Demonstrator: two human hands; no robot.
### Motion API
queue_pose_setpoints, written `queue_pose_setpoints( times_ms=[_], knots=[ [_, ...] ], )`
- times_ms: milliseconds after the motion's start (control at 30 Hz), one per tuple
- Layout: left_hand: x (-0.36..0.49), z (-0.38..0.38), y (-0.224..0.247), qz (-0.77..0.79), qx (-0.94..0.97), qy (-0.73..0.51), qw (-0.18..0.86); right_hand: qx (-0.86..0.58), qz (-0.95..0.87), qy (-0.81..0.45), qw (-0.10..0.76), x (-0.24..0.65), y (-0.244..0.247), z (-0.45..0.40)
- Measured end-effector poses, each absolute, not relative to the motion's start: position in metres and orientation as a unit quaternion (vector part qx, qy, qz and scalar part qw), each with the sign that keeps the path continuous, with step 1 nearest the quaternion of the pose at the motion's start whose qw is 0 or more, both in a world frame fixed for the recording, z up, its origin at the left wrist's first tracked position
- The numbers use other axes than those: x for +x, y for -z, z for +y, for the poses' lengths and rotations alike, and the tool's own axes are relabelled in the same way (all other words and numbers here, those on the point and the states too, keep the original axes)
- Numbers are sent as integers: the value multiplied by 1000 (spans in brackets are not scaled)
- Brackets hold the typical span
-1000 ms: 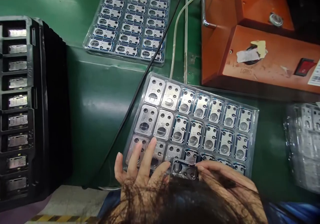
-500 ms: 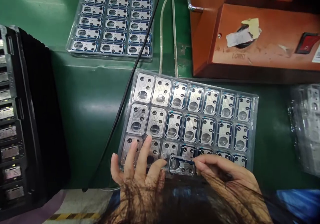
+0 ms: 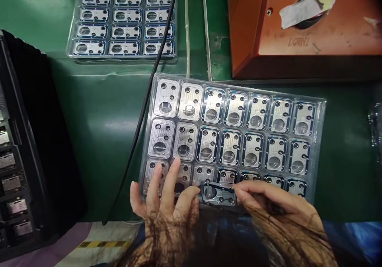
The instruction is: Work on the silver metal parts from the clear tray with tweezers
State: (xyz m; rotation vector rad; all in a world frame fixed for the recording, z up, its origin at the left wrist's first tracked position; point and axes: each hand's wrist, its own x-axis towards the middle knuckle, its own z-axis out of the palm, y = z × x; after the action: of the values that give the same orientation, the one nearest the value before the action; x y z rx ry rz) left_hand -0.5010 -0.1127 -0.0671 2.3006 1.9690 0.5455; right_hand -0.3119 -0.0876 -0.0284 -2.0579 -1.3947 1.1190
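A small flat silver plate [image 3: 219, 194] with a dark blue rim, a round window and small holes is pinched at its right end by the thumb and forefinger of my right hand [image 3: 277, 201]. It lies crosswise over the near edge of a clear plastic tray [image 3: 320, 117], whose pockets hold rows of similar plates. Those in the two left columns lack the blue rim. My left hand [image 3: 167, 203] has its fingers spread over the tray's near left corner; its bent forefinger stops just short of the held plate. Dark hair strands partly cover both hands.
Another filled tray [image 3: 122, 58] lies at the back left. A black cable [image 3: 140, 125] runs past the tray's left side. An orange machine [image 3: 244, 40] stands at the back right, a black rack of parts [image 3: 32, 112] at left. Clear plastic [image 3: 376, 127] shows at the right edge.
The view has shifted closer, so the tray looks larger and the machine's switch has left the frame. Both hands keep nearly the same pose, and the plate stays in my right fingers.
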Motion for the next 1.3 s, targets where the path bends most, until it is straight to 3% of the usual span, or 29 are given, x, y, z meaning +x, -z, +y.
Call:
queue_pose_setpoints(
  times_ms=[333, 600, 833, 1300],
  knots=[
    [-500, -115, 74, 644, 739, -196, 24, -731, -533, -366, 216, -312, 29, -87],
    [-481, -106, 88, 676, 659, -324, -55, -702, -554, -361, 265, -309, 37, -93],
    [-493, -110, 75, 653, 719, -237, -7, -707, -548, -360, 266, -311, 38, -92],
    [-497, -111, 74, 647, 732, -213, 0, -707, -563, -338, 265, -314, 41, -91]
  ],
)
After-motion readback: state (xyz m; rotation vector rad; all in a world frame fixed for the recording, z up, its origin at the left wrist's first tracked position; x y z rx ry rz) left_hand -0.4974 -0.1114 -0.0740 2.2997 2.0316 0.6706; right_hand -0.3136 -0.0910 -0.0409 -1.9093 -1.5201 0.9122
